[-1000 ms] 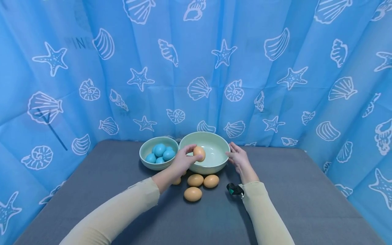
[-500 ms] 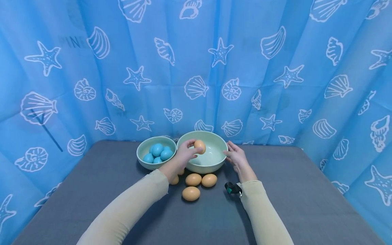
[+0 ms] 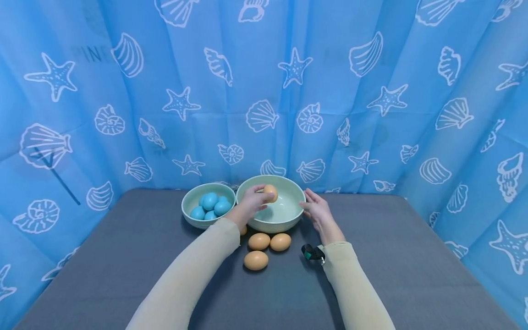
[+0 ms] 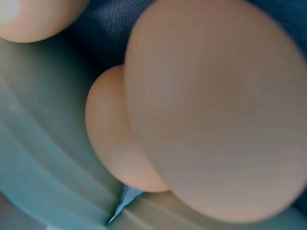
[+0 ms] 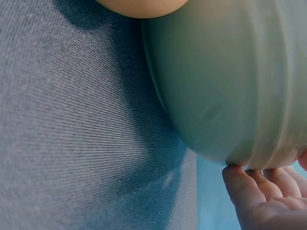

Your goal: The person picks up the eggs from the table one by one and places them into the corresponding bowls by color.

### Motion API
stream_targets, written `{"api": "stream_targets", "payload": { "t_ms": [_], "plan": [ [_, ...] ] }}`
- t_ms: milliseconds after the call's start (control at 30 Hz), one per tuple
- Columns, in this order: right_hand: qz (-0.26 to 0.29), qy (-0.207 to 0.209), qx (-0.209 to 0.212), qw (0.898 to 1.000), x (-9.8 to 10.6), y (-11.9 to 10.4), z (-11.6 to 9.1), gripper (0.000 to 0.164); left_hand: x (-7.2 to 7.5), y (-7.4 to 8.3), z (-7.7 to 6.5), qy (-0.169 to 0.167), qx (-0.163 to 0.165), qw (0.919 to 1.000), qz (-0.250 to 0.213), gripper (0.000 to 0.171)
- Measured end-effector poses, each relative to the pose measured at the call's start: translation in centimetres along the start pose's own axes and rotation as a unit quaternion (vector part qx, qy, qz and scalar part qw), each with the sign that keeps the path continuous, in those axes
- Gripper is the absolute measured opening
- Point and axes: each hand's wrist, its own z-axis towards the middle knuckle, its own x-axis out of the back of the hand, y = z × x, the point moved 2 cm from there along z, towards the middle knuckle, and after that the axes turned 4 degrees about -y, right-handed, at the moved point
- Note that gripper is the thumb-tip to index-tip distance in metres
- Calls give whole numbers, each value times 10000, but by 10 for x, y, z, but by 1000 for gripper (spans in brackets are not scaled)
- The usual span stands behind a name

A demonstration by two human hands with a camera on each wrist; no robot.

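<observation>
My left hand (image 3: 252,201) pinches a brown egg (image 3: 270,193) over the large pale green bowl (image 3: 288,211); how high above its floor, I cannot tell. At that bowl's right side, my right hand (image 3: 321,213) touches the outer wall, thumb by the rim. In the right wrist view its fingers (image 5: 244,187) rest fairly straight against the bowl (image 5: 211,86). Several brown eggs (image 3: 259,241) lie on the cloth in front, one partly hidden by the left sleeve. Two eggs fill much of the left wrist view, the bigger egg (image 4: 216,110) very close to the lens.
Left of the large bowl stands a smaller green bowl (image 3: 186,215) holding several blue eggs (image 3: 210,200). Grey cloth covers the table (image 3: 396,256). A blue curtain (image 3: 231,101) with shell prints hangs right behind. A black strap (image 3: 312,253) hangs at the right cuff.
The left hand, egg in its fingers, has moved farther over the large bowl toward its back, and the left forearm has swung right. The right hand stays at the bowl's side.
</observation>
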Motion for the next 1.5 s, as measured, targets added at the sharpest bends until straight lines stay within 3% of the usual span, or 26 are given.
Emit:
{"api": "stream_targets", "payload": {
  "t_ms": [100, 200, 367, 500, 567, 600, 733, 833, 967, 1133, 1333, 1500],
  "plan": [
    [45, 1, 26, 10000, -2, 0, -1, 64, -1, -3, 5, 73, 162, 9997, 179, 56],
    [80, 6, 42, 10000, -4, 0, -2, 64, 0, -6, 11, 350, 434, 9971, 525, 54],
    [94, 15, 56, 9999, -8, 1, -3, 63, 1, -13, 25, 785, 982, 9843, 1241, 53],
    [68, 20, 95, 9999, -9, 1, -4, 63, 6, -18, 36, 850, 982, 9809, 1445, 56],
    [63, 38, 100, 9999, -9, 1, -4, 63, 14, -40, 66, 807, 838, 9815, 1521, 57],
    [65, 47, 91, 9999, -9, 1, -5, 63, 17, -45, 73, 766, 809, 9806, 1612, 59],
    [48, 30, 94, 9999, -10, -1, -5, 63, 20, -55, 87, 731, 1021, 9705, 2056, 57],
    [81, 36, 114, 9999, -11, -2, -5, 63, 11, -28, 48, 780, 1167, 9639, 2264, 52],
    [124, 41, 88, 9999, -11, -2, -4, 62, 7, -9, 20, 665, 1220, 9635, 2290, 52],
    [151, 34, 62, 9999, -9, -4, -3, 62, 4, -6, 16, 540, 1231, 9716, 1947, 61],
    [174, 42, 37, 9998, -4, -5, -1, 62, 2, 0, 11, 741, 838, 9891, 959, 71],
    [147, 82, 15, 9999, 2, -1, -1, 62, 7, 6, 1, 688, 367, 9955, 533, 69]
  ]
}}
